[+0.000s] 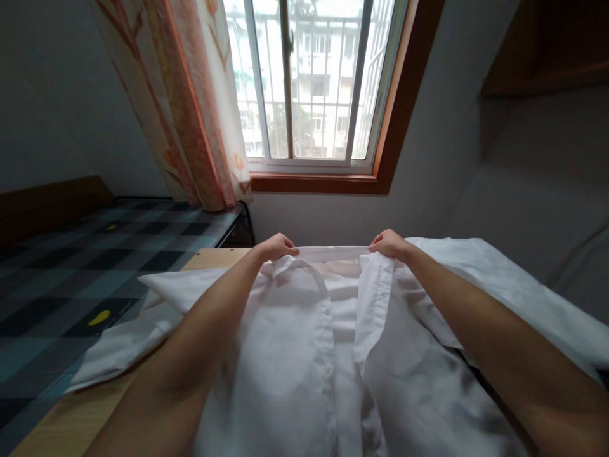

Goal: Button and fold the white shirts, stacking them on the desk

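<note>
Bare left hand (278,246), bare right hand (389,244), bare forearms (209,317)

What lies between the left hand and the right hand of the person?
The white shirt: its far edge spans from the left hand to the right hand, as the head view shows.
</note>
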